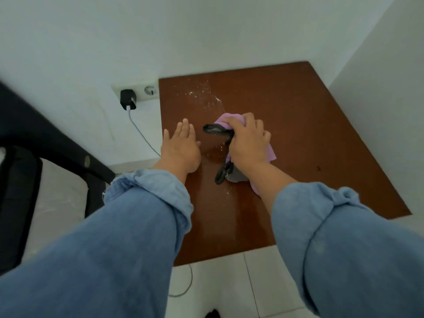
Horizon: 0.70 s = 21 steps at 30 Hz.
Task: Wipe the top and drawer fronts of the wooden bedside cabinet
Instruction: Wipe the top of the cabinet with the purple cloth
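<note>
With right hand [249, 140] fingers closed on the purple cloth [229, 121] mid-top of the cabinet [298, 111], press flat and sweep toward the far-left droplets [199, 90], keeping the open left hand [181, 145] braced at the left edge.

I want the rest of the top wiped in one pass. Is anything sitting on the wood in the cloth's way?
Nothing visible: beyond the purple cloth under the right hand, the cabinet top holds only droplets.
</note>
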Motion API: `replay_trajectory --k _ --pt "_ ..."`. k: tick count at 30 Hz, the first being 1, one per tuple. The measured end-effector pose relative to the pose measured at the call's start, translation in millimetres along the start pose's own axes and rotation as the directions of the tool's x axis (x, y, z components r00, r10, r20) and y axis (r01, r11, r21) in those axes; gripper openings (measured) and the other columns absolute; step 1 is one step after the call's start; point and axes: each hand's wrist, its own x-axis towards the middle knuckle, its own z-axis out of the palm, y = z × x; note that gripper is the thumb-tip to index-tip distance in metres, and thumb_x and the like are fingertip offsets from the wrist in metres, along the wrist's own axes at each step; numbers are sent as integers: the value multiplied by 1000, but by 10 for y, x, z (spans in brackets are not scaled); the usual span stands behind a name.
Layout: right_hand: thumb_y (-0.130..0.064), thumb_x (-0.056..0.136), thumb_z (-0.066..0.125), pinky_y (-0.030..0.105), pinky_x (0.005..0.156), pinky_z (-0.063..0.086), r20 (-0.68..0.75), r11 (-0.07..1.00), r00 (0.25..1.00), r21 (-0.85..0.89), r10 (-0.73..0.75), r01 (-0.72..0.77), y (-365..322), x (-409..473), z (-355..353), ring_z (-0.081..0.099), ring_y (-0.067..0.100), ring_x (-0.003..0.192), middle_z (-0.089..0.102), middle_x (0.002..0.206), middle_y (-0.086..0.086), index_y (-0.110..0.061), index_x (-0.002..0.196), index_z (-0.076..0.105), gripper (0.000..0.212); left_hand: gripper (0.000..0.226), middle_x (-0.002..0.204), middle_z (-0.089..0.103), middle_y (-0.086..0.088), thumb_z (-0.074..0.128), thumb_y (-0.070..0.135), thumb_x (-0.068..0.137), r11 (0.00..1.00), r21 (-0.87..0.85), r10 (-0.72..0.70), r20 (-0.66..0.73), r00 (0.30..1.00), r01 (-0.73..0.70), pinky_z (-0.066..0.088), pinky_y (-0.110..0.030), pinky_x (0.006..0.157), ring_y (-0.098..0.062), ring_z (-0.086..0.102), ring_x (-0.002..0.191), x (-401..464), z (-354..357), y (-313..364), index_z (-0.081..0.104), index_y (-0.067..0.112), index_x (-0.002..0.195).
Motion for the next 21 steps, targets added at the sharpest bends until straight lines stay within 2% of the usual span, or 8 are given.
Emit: replay_trajectory --k 7,12,18,21 --pt "-4 81 45 40 87 31 -64 1000 998 -15 -28 27 -134 1116 321 37 34 110 45 124 8 -32 120 54 48 57 160 -8 -8 17 33 103 996 -93 1 -70 998 -8 1 -45 118 -22 -6 147 740 -73 -311 1 7 151" --pt "-2 77 46 40 93 30 -73 999 996 -15 -49 48 -209 1779 562 35 35 116 45 130 8 -36 124 53 58 57 160 -9 -4 14 34 102 992 -120 1 -203 979 -26 -5 -40 118 -17 -9 147 976 140 -376 -2 10 152" --pt "-3 78 51 41 96 30 13 999 1000 -23 -23 23 -221 2325 744 32 35 121 42 135 7 -39 128 50 61 58 160 -11 0 12 35 101 991 -133 -5 -247 969 -29 -7 -39 118 -14 -12 146 977 214 -325 -4 13 152" --pt "-13 78 60 42 96 28 94 984 993 -156 -75 89 -235 2297 898 31 34 122 39 135 6 -40 130 47 60 58 160 -11 0 13 35 101 990 -139 -3 -251 968 -33 -7 -39 118 -13 -12 146 959 214 -342 -4 14 152"
